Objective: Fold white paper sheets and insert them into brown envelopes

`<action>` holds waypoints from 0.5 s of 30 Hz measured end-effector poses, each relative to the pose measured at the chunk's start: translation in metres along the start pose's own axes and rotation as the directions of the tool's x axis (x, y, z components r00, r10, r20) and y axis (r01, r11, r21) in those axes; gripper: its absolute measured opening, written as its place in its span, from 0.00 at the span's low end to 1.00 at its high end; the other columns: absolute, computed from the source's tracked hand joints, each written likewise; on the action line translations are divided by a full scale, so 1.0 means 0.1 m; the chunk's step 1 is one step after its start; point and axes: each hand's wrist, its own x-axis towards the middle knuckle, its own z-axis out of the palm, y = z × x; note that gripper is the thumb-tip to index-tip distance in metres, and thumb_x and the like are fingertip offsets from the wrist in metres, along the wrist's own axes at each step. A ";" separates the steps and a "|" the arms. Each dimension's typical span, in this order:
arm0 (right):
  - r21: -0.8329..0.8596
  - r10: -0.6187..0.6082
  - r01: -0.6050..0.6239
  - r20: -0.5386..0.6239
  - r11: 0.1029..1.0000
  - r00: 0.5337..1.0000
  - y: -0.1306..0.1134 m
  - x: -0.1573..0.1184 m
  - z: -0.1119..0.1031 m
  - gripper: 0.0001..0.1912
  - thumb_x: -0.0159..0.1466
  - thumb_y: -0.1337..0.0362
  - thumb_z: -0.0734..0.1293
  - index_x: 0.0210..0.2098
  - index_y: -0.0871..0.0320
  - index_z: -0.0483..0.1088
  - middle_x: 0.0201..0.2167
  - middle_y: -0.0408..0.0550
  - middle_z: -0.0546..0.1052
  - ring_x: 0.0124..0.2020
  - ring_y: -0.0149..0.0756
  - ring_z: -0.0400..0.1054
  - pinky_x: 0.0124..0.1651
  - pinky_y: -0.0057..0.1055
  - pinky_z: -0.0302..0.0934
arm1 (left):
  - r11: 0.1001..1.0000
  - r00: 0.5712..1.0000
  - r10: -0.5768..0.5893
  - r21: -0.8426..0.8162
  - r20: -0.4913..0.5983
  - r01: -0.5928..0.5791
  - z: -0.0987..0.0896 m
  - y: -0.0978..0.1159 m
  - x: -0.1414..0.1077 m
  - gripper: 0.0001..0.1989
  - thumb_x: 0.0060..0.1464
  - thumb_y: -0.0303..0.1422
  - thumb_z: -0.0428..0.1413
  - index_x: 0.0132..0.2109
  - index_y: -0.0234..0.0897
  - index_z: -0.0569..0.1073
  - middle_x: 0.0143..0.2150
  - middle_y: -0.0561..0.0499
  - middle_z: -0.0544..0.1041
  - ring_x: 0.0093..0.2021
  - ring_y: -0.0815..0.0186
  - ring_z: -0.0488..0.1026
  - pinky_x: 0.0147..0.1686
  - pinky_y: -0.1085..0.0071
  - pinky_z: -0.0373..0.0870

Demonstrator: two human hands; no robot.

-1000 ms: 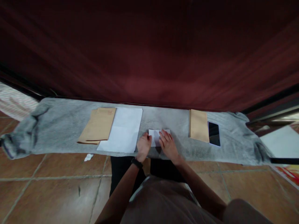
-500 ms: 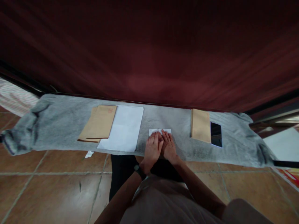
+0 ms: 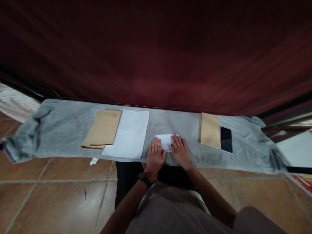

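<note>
A small white folded paper (image 3: 166, 142) lies flat on the grey cloth (image 3: 175, 122), in front of my body. On its left edge rests my left hand (image 3: 155, 156), palm down with the fingers stretched out. My right hand (image 3: 180, 152) lies flat over the paper's right edge, its fingers extended too. The middle of the paper shows between the two hands. Part of each side is hidden under the fingers.
Large white sheets (image 3: 133, 130) lie to the left, partly under brown envelopes (image 3: 106, 128). On the right are more brown envelopes (image 3: 209, 130) beside a dark phone (image 3: 226, 139). A dark red curtain (image 3: 156, 65) hangs behind the cloth-covered surface.
My hands have moved apart, the left one leftward and the right one rightward. More of the small white paper now shows between them.
</note>
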 end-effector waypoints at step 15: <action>0.073 -0.062 0.060 0.030 0.996 0.998 -0.01 0.00 -0.17 0.27 0.75 0.62 0.54 0.71 0.60 0.57 0.72 0.53 0.60 0.72 0.44 0.53 0.73 0.48 0.44 | 0.998 0.997 -0.066 0.017 0.041 0.066 -0.02 0.05 0.03 0.30 0.69 0.34 0.43 0.73 0.26 0.53 0.74 0.36 0.57 0.75 0.53 0.49 0.71 0.51 0.53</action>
